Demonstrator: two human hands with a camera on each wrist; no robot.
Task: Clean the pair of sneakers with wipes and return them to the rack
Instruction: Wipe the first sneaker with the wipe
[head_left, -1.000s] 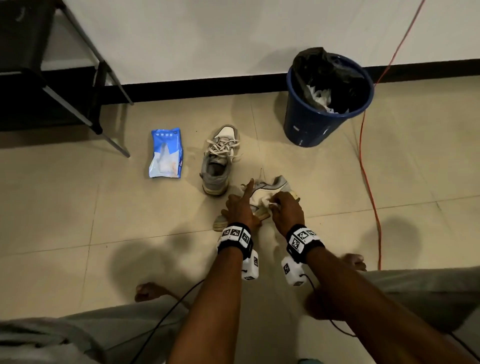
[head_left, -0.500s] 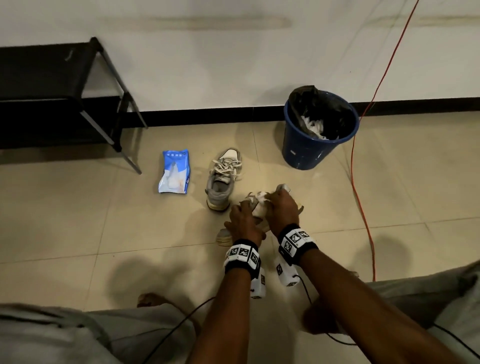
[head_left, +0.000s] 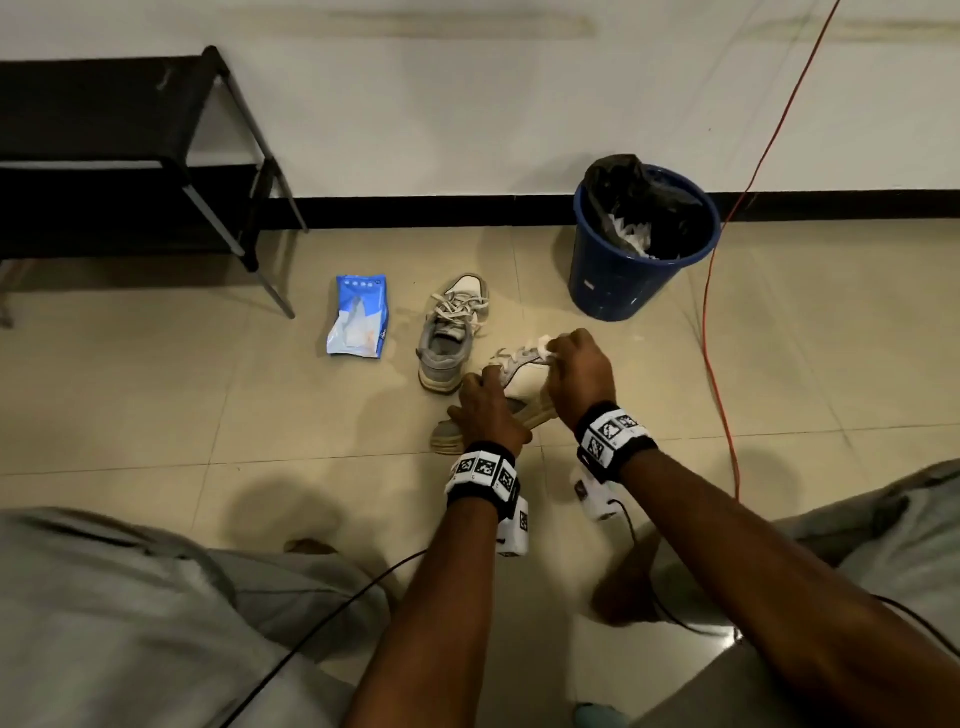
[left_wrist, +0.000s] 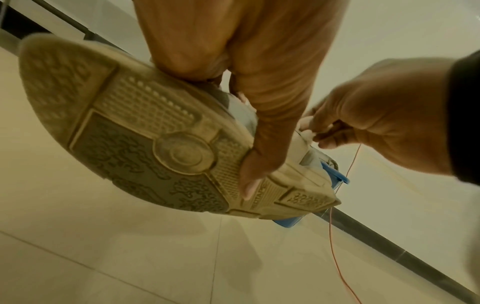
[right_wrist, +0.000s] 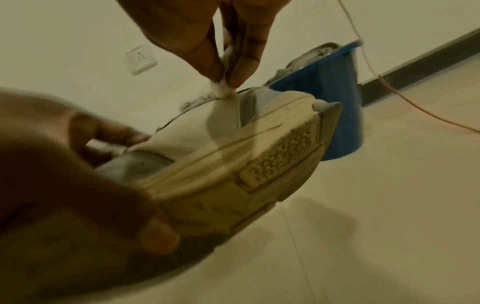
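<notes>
My left hand (head_left: 485, 410) grips a grey-and-white sneaker (head_left: 522, 382) tilted on its side above the floor, thumb across its worn beige sole (left_wrist: 145, 135). My right hand (head_left: 574, 364) pinches a small white wipe (head_left: 544, 344) against the shoe's upper near the toe; the right wrist view shows the wipe (right_wrist: 221, 87) squeezed between fingertips. The other sneaker (head_left: 452, 332) stands upright on the tiles just beyond, laces loose. A blue pack of wipes (head_left: 358, 322) lies left of it. The black shoe rack (head_left: 130, 156) stands at the far left against the wall.
A blue bin (head_left: 639, 244) with a black liner and used wipes stands at the back right. An orange cable (head_left: 719, 338) runs down the wall and across the floor on the right. My knees and bare feet frame the bottom of the head view.
The sneaker has been lifted and tilted onto its side. My right hand has slid with the wipe along the upper toward the toe. The head view has tipped up, showing more rack.
</notes>
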